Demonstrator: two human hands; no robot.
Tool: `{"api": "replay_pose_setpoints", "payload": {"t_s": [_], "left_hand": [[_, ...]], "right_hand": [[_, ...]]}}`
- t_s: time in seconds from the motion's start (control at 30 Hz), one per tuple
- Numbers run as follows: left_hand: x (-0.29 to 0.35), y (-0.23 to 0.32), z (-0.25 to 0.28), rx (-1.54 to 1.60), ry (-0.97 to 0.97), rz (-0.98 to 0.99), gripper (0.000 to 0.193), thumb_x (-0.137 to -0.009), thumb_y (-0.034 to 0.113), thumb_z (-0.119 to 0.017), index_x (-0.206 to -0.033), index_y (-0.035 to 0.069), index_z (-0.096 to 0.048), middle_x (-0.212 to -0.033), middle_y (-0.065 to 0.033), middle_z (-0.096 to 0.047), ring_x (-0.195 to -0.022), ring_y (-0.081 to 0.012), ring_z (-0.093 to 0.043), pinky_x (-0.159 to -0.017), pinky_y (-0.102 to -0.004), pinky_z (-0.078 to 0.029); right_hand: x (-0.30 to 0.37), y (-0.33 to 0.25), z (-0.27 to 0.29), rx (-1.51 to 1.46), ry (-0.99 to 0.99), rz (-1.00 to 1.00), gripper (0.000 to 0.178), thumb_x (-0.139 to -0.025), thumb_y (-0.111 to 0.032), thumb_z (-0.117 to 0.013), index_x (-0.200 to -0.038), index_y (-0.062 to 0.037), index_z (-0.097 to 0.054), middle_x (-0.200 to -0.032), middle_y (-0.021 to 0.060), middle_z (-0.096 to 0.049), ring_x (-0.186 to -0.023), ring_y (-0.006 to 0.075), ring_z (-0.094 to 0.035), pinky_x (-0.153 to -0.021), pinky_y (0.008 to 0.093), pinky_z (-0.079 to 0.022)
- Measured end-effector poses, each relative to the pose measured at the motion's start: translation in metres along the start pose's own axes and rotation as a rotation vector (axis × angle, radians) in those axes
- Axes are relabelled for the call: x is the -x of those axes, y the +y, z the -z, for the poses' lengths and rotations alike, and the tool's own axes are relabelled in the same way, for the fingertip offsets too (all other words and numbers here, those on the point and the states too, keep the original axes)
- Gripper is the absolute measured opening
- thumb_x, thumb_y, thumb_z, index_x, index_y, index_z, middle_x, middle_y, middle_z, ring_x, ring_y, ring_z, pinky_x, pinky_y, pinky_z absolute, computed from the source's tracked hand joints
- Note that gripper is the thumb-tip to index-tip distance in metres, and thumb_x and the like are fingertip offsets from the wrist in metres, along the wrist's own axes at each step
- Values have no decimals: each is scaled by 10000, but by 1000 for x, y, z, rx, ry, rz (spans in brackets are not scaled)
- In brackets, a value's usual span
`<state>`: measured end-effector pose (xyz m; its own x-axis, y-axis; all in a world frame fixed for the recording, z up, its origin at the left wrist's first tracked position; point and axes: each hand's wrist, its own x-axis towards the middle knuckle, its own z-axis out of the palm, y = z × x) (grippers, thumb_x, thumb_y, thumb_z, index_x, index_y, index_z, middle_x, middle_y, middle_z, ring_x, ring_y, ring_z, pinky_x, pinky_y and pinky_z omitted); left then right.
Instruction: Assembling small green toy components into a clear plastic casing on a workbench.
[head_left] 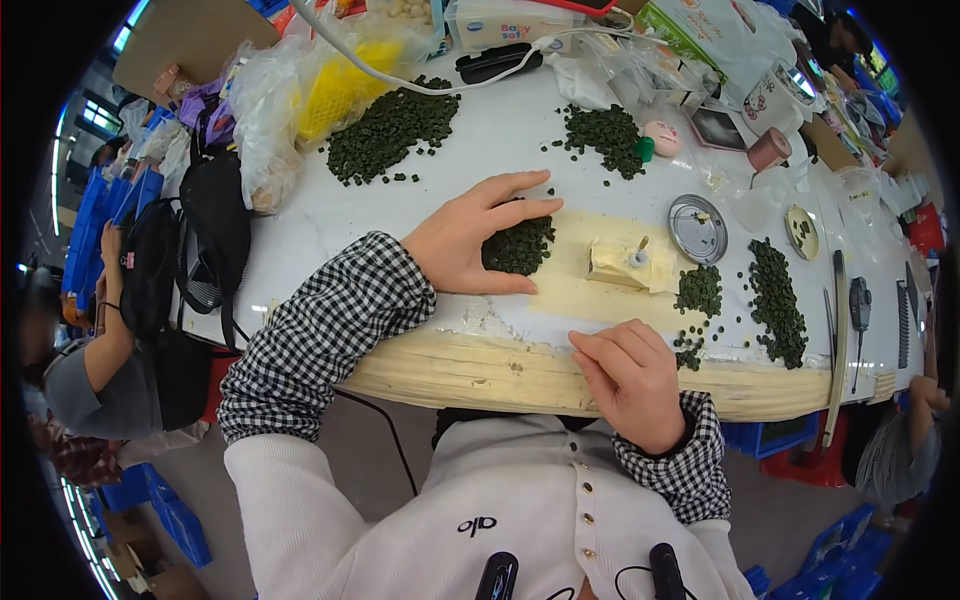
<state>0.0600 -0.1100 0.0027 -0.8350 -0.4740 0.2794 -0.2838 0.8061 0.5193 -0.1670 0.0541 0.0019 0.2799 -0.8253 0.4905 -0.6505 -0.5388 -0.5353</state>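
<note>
My left hand [470, 235] rests on the table with its fingers spread, curved around a small heap of tiny dark green pieces [518, 247]. Over the table's front edge is my right hand [635, 385], its thumb and fingers pinched together. Whatever those fingertips hold, if anything, is too small to see. Between the hands and a little beyond stands a small block wrapped in cream tape [620, 263], with a short metal pin [640, 250] on top. It sits on a taped patch [570, 295]. A smaller green cluster [700, 290] lies right of the block.
Larger green heaps lie at the back left [390, 135], back middle [605, 140] and right [775, 305]. A round metal lid [697, 228] is beyond the block. Tweezers [828, 325] and a screwdriver [859, 315] lie far right. Plastic bags, a mug [775, 100] and a black bag [215, 225] line the edges.
</note>
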Motion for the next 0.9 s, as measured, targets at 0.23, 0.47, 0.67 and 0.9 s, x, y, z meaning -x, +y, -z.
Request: {"api": "replay_pose_setpoints", "payload": {"t_s": [0.23, 0.47, 0.67, 0.9], "left_hand": [[-12, -6, 0, -73, -55, -90, 853, -737, 435, -784, -1420, 59, -438, -1470, -199, -398, -1376, -377, -356, -1130, -478, -304], [-10, 1, -3, 169, -89, -122, 600, -734, 255, -802, -1242, 12, -597, -1287, -177, -551, -1262, -356, -484, -1106, -462, -345], [0, 12, -10, 244, -71, -155, 490, -745, 188, -783, -1177, 12, -635, -1220, -161, -591, -1165, -337, -559, -1059, -469, -398], [22, 14, 5, 66, 108, -72, 565, -895, 405, -618, -1296, 14, -540, -1389, -209, -478, -1327, -371, -423, -1135, -475, -281]], "right_hand": [[-3, -1, -1, -47, 3, -22, 209, -766, -33, -723, -968, -2, -681, -805, 84, -624, -733, 245, -574, -669, 339, -485], [-5, -4, -3, -80, 15, -79, 235, -800, -24, -695, -1029, 17, -655, -916, 115, -626, -815, 276, -583, -724, 354, -494], [-5, -7, -12, -85, -24, -94, 402, -840, -39, -662, -1220, 39, -558, -1218, 191, -546, -1070, 348, -558, -906, 385, -479], [-13, -17, -22, -28, -145, -96, 704, -843, -160, -694, -1386, 118, -342, -1411, 277, -361, -1311, 417, -391, -1084, 431, -368]]}}
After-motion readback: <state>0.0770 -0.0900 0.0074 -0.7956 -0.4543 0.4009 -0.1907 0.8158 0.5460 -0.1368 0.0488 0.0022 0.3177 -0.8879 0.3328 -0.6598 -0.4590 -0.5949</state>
